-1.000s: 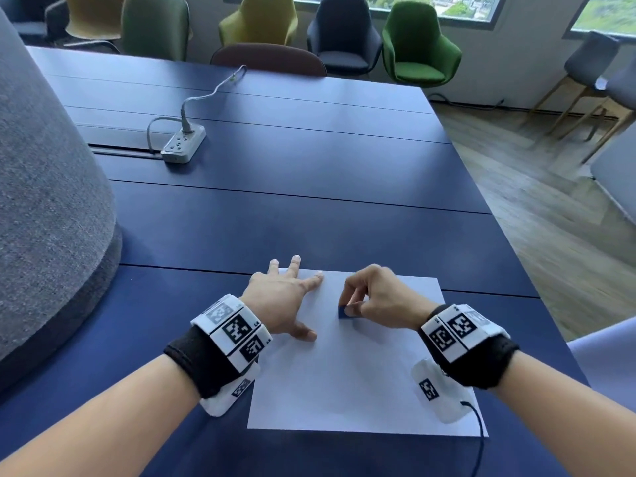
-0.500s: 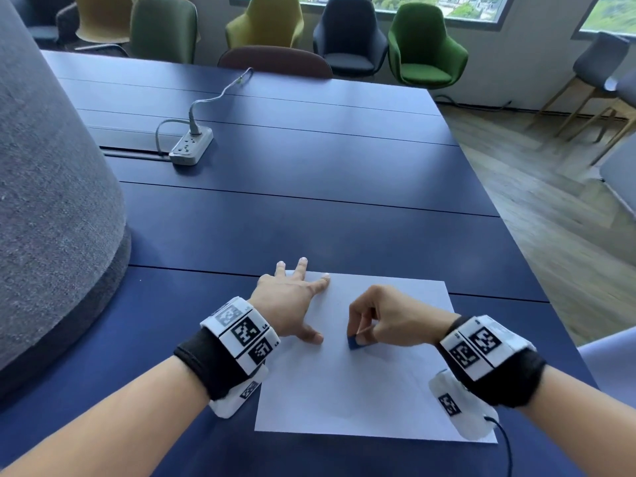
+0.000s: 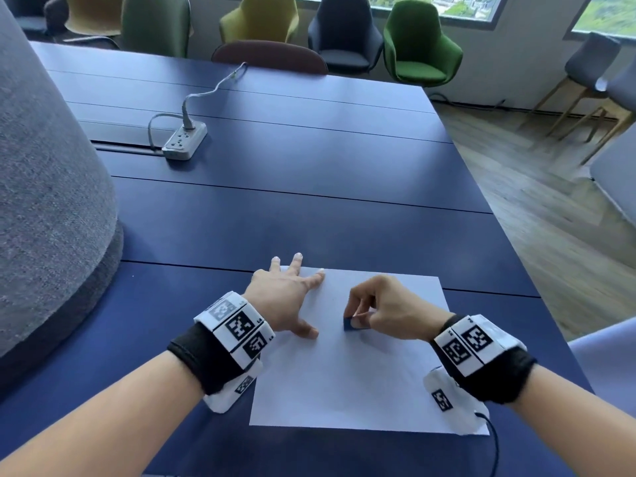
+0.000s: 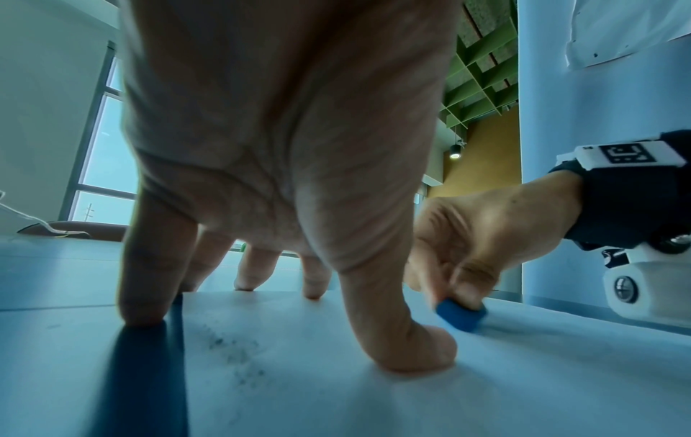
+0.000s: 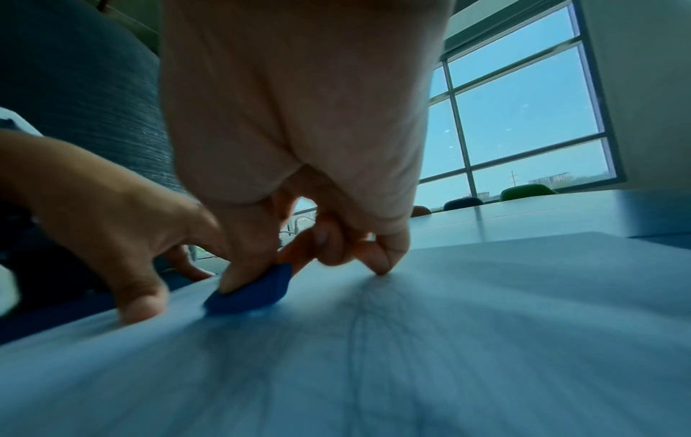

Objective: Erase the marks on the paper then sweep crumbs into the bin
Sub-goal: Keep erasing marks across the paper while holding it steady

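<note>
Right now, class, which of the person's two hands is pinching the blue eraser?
The right hand: its curled fingers pinch the blue eraser against the paper. The left hand lies spread flat, holding the sheet.

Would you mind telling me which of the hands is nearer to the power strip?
Left. The left hand presses the paper's near-left corner, on the power strip's side; the right hand pinches the eraser farther right.
</note>
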Demonstrator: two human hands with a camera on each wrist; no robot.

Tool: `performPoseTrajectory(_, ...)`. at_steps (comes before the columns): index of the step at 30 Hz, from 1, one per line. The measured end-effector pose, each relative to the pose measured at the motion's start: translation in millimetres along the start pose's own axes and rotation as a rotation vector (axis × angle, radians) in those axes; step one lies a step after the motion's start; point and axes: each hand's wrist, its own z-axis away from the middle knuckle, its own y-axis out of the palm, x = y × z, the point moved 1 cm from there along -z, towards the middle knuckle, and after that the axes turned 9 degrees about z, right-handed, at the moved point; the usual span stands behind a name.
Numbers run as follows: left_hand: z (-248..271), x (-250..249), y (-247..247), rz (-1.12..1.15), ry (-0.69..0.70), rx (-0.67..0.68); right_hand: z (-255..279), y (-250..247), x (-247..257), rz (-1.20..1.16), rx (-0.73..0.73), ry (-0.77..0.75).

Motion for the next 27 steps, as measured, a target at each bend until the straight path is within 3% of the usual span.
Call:
performPoseTrajectory(3,1,-1,-1,-0.003,-0.001,0.005,7,1,3,0.062,0.198,-0.025)
performPoseTrajectory(8,0,-1,-1,0.005,0.0,0.001,-6,-2,5,0.008,-0.048,-0.018)
performPoseTrajectory(12,1,-2,-1,0.004,-0.005,0.01,11,7,-2,0.027,0.115,-0.022)
performPoseTrajectory(14,1,-2,-1,-0.004,-0.004,0.013,6,3,1,0.046,0.118,-0.027)
performPoseTrajectory(21,2,-1,-2,0.011,-0.002,0.01,-37,-14,-3,-0.092,-0.201,0.083)
performPoseTrajectory(27,1,-1,-1,0.014,-0.006,0.015,-31,-15,-6,-0.064,-0.047,0.073)
